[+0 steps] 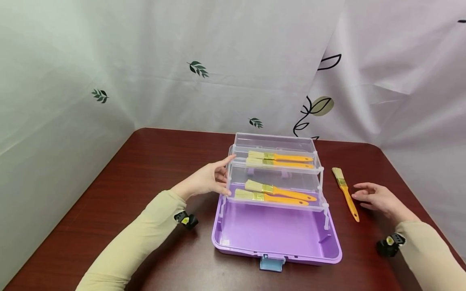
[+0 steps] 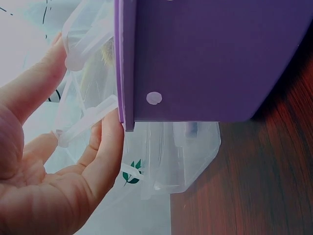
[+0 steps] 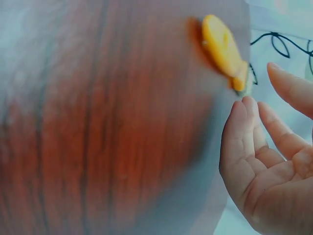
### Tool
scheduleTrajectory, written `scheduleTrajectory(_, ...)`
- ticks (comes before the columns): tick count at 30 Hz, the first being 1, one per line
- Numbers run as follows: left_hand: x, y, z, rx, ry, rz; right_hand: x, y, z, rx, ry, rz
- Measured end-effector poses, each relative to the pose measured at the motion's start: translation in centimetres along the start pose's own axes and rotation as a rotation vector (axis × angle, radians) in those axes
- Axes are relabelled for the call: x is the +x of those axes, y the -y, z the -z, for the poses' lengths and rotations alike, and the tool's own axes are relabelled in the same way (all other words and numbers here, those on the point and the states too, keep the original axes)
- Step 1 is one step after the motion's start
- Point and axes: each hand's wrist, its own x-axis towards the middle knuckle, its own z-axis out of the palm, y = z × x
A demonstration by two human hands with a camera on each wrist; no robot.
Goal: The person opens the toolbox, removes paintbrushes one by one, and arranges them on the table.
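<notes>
A purple box (image 1: 271, 230) stands on the table with two clear trays raised above it. Two paintbrushes (image 1: 291, 165) with yellow handles lie in the upper tray (image 1: 240, 153), and two more paintbrushes (image 1: 287, 201) lie in the lower tray (image 1: 233, 176). My left hand (image 1: 205, 180) touches the trays' left side, thumb and fingers spread; the left wrist view has the fingers by the white hinge arms (image 2: 93, 117) and the purple rim. To the box's right lies a single paintbrush (image 1: 347, 194). Just right of its handle, my right hand (image 1: 378, 200) hovers with loosely bent fingers, holding nothing.
The box's transparent lid (image 1: 274, 141) tilts back behind the trays. A pale blue latch (image 1: 272, 262) hangs from the front edge. All of it stands on a dark red wood table (image 1: 145, 182), with a white leaf-patterned sheet (image 1: 164, 60) hanging behind.
</notes>
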Motion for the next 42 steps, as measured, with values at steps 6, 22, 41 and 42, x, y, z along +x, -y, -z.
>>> scheduleTrajectory(6, 0.0, 0.0, 0.0, -0.006, 0.001, 0.003, -0.4, 0.4, 0.0, 0.024, -0.025, 0.056)
scheduleTrajectory(22, -0.1, 0.0, 0.0, -0.018, 0.005, 0.001, -1.6, 3.0, -1.5, 0.166, 0.062, 0.183)
scheduleTrajectory(41, 0.0, 0.0, 0.0, -0.003, 0.004, -0.009, -2.0, 9.2, -2.0, 0.144, 0.151, 0.385)
scheduleTrajectory(42, 0.0, 0.0, 0.0, -0.003, 0.004, -0.008, -2.0, 9.6, -2.0, 0.137, 0.15, 0.387)
